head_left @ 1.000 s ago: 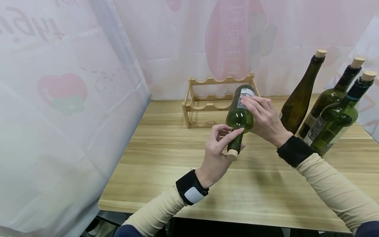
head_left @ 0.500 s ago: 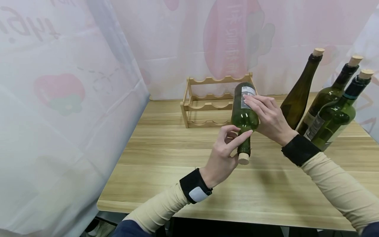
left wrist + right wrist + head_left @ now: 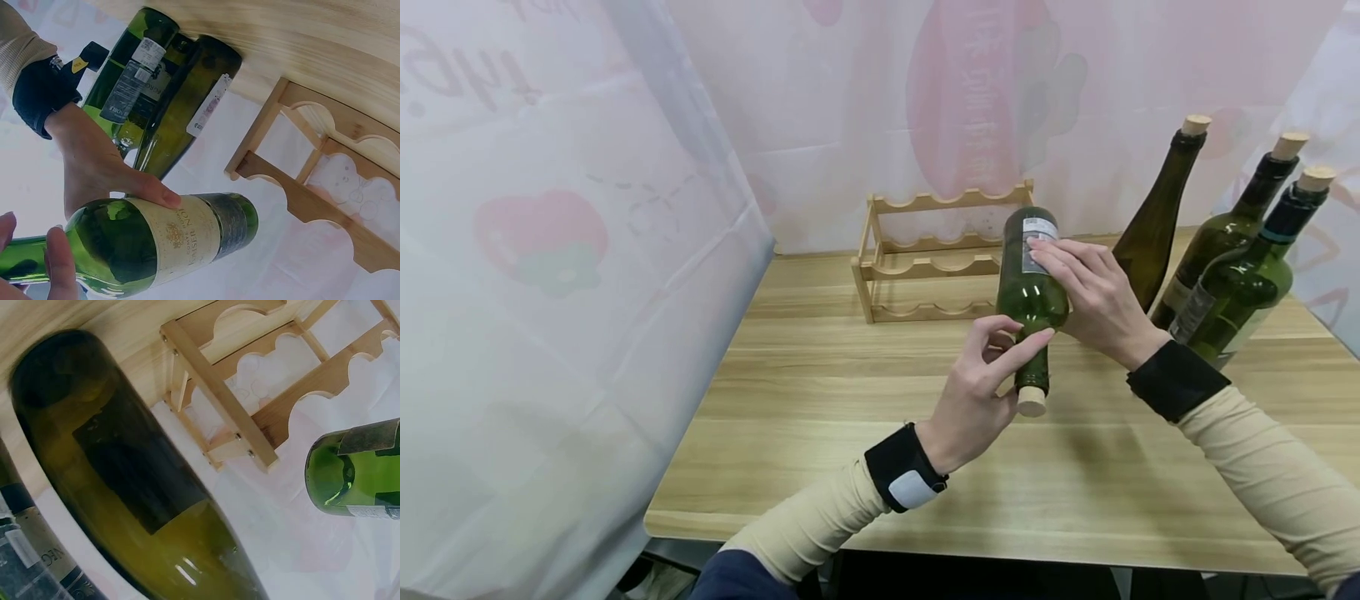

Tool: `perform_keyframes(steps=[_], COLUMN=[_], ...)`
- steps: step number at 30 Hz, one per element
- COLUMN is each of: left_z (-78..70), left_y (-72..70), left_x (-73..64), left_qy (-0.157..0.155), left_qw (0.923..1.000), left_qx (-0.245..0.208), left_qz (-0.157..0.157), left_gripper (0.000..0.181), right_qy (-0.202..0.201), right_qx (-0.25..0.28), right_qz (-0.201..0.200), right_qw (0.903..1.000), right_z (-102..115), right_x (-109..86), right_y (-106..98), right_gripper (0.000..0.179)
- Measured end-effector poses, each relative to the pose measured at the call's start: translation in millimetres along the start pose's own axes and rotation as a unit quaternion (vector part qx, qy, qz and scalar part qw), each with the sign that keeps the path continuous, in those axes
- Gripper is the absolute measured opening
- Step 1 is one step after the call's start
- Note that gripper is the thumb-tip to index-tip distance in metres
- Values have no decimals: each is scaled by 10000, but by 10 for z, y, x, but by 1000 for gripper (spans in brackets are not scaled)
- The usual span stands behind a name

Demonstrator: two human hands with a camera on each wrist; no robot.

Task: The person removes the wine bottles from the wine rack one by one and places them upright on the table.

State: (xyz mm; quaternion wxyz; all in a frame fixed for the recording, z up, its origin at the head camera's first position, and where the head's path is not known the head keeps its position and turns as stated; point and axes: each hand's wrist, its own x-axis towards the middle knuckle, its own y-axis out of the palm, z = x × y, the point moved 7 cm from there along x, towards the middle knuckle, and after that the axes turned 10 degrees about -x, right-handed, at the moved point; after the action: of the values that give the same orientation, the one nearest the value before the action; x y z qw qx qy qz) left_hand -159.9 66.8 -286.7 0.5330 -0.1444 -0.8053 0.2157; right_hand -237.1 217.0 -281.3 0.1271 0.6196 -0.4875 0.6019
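Note:
A green wine bottle (image 3: 1032, 287) with a cork in its mouth is held over the table, its base toward the back and its neck toward the person. My left hand (image 3: 973, 396) holds it at the neck, thumb along the near shoulder. My right hand (image 3: 1101, 300) grips the body from the right, fingers over the label. The left wrist view shows the bottle's cream front label (image 3: 184, 234) and the right thumb against it. In the right wrist view only the bottle's base end (image 3: 356, 469) appears. Behind and left of the bottle stands a wooden wine rack (image 3: 925, 270) with scalloped rails.
On the right, three corked bottles stand upright: a slim olive-brown bottle (image 3: 1157, 225), a dark green bottle (image 3: 1232, 227) and a lighter green bottle (image 3: 1247, 279) in front. The wooden table (image 3: 790, 417) meets a white printed curtain (image 3: 820, 167) behind and on the left.
Both hands have carried the bottle slightly to the right in the head view. Its neck has swung from slanting left to pointing nearly straight at the person. The head view has also shifted a little.

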Motion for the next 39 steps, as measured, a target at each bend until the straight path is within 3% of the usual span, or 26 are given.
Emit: perform_keyframes(steps=[9, 24, 32, 39], left_z=[-30, -49, -56, -61], left_y=[56, 115, 52, -83], left_x=[24, 77, 112, 200], left_qy=[20, 53, 30, 139], left_qw=[9997, 9998, 9996, 9988], left_qx=[202, 91, -222, -442], left_qz=[101, 139, 158, -154], left_gripper=[61, 60, 70, 50], right_qy=[9, 36, 83, 211], right_qx=[3, 24, 83, 199], right_qz=[57, 96, 29, 65], right_qw=[10000, 9999, 9999, 9996], right_z=[-44, -96, -101, -104], right_x=[-47, -98, -88, -69], right_y=[-40, -123, -149, -160], right_gripper=[62, 64, 64, 69])
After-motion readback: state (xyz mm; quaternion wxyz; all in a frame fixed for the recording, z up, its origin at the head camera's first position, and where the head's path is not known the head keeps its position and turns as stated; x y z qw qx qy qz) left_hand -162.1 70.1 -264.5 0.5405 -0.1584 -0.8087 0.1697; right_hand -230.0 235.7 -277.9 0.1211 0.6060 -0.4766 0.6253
